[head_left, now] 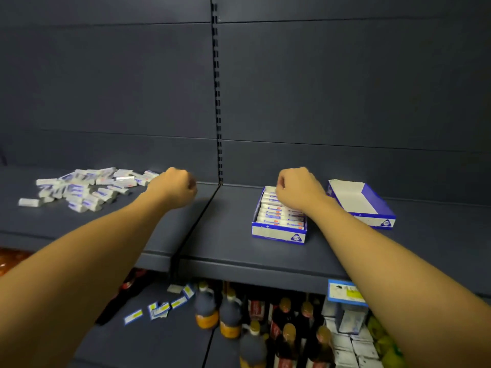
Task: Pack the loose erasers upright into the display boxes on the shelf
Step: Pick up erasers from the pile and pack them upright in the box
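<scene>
Right grip (297, 189) curled over the filled display box (279, 232), contents unclear; its erasers (281, 217) stand upright, long axes crosswise; left grip (176, 187) fisted, seemingly empty.

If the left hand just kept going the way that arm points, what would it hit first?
Probably the nearest erasers at the right edge of the loose eraser pile, just beyond the left hand. Depth is unclear; missing those, it would meet the shelf's dark back panel.
</scene>
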`<state>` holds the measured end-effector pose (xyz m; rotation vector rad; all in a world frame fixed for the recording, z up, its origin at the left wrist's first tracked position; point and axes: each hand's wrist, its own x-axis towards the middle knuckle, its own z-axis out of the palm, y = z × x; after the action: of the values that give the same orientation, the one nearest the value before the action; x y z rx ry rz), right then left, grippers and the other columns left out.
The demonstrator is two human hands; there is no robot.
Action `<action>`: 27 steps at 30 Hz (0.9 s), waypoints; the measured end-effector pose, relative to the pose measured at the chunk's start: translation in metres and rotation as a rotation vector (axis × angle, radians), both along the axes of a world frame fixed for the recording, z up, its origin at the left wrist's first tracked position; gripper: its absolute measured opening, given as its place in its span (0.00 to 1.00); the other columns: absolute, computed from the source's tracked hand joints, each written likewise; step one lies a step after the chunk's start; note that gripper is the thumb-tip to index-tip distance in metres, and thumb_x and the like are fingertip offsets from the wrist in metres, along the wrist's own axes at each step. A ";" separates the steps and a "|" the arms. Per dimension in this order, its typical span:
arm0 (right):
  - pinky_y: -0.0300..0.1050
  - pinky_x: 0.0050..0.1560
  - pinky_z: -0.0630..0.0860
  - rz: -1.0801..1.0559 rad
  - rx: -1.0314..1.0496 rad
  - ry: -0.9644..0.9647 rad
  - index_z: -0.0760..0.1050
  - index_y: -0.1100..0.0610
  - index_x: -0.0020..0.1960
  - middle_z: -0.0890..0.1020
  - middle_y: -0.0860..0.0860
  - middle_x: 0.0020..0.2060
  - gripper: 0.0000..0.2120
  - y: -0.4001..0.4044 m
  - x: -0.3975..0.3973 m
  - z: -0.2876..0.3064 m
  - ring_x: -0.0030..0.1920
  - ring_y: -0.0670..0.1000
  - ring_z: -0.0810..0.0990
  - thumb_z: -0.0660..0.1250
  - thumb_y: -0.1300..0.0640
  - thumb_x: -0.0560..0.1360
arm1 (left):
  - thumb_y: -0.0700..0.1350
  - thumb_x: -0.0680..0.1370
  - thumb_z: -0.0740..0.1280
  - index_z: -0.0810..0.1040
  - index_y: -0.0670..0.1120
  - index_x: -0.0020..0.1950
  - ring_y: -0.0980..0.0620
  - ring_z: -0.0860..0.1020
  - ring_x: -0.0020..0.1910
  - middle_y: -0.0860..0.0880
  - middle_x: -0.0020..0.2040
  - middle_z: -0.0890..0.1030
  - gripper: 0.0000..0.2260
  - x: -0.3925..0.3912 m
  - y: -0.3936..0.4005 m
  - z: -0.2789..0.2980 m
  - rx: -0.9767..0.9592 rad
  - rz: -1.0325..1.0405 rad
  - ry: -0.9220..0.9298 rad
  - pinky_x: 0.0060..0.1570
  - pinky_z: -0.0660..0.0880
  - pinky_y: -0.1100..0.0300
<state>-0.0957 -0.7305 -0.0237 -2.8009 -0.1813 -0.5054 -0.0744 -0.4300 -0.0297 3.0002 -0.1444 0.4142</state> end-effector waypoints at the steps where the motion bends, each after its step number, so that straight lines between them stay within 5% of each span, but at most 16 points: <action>1: 0.52 0.47 0.80 0.035 -0.028 0.001 0.79 0.57 0.50 0.80 0.55 0.46 0.08 0.015 -0.005 0.003 0.46 0.59 0.80 0.63 0.57 0.75 | 0.48 0.78 0.62 0.83 0.47 0.54 0.38 0.80 0.48 0.41 0.52 0.83 0.12 -0.011 0.004 0.000 0.000 0.024 -0.012 0.47 0.80 0.49; 12: 0.47 0.41 0.76 0.188 -0.139 0.073 0.77 0.58 0.52 0.80 0.55 0.48 0.09 0.160 -0.031 0.006 0.46 0.58 0.79 0.62 0.55 0.78 | 0.49 0.78 0.61 0.79 0.44 0.49 0.39 0.79 0.50 0.42 0.52 0.81 0.11 -0.075 0.099 0.006 -0.045 0.159 -0.082 0.45 0.74 0.53; 18: 0.45 0.37 0.75 0.176 -0.128 0.044 0.77 0.57 0.52 0.81 0.54 0.46 0.09 0.237 -0.037 0.003 0.44 0.56 0.80 0.61 0.55 0.78 | 0.50 0.79 0.62 0.81 0.45 0.52 0.42 0.79 0.48 0.44 0.51 0.82 0.12 -0.075 0.162 0.003 -0.079 0.157 -0.111 0.45 0.77 0.53; 27: 0.47 0.42 0.79 0.148 -0.149 -0.015 0.78 0.55 0.54 0.80 0.50 0.48 0.10 0.323 -0.039 -0.010 0.47 0.53 0.79 0.63 0.52 0.76 | 0.48 0.77 0.64 0.80 0.50 0.63 0.44 0.78 0.59 0.47 0.62 0.80 0.16 -0.075 0.241 -0.002 -0.070 0.036 -0.169 0.50 0.75 0.53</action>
<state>-0.1344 -0.4070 -0.0333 -2.8981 -0.4437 -0.4966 -0.1494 -0.1891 -0.0314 2.9000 -0.0872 0.6630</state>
